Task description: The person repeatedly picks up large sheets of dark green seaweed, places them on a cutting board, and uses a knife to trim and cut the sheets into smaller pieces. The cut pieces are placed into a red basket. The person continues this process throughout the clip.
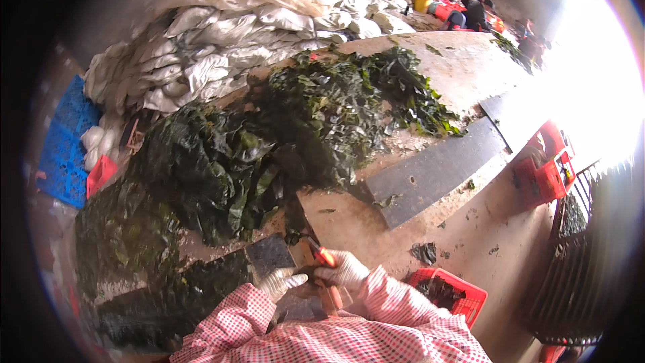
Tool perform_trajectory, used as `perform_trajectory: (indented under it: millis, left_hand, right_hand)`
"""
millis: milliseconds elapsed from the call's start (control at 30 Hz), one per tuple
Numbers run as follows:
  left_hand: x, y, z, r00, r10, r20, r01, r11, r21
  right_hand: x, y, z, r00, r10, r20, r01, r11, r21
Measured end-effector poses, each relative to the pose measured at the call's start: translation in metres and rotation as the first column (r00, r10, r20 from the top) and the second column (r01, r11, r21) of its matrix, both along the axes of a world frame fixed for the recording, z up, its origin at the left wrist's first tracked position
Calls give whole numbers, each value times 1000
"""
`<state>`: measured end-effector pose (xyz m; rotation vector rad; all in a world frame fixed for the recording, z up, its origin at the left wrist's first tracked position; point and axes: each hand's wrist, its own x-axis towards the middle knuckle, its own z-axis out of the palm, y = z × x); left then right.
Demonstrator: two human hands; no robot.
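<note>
My right hand, in a pale glove, is closed around the orange-red handle of a knife, its blade pointing up and left. My left hand, gloved too, lies just left of it at the near edge of the work surface; something dark shows between the hands, but whether the left fingers grip it cannot be told. Dark green kelp-like seaweed is heaped beyond and left of my hands. A dark board lies just beyond the left hand. An orange-brown object is below the right hand, partly hidden.
A red plastic crate with dark seaweed stands at my right, other red crates farther off. A long grey board lies on the surface. White sacks are piled behind the seaweed. Several people sit at the far right.
</note>
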<state>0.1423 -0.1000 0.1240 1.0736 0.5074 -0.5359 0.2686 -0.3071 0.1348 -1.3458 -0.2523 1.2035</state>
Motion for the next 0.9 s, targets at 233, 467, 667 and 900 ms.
perform_trajectory:
  millis: [233,467,667,900]
  left_hand:
    - [-83,19,-42,949,269,-161,-206,922,327]
    - [-192,38,-60,823,469,-321,-335,856,393]
    - [-250,85,-57,742,598,-302,-491,792,363]
    - [-365,200,-63,639,732,-237,-555,652,516]
  right_hand:
    - [253,-1,49,-344,524,779,575,774,-266]
    - [234,41,56,181,-331,926,487,848,208]
    - [35,178,-109,564,174,807,155,938,-310]
    - [-8,214,-184,175,501,848,202,824,-529]
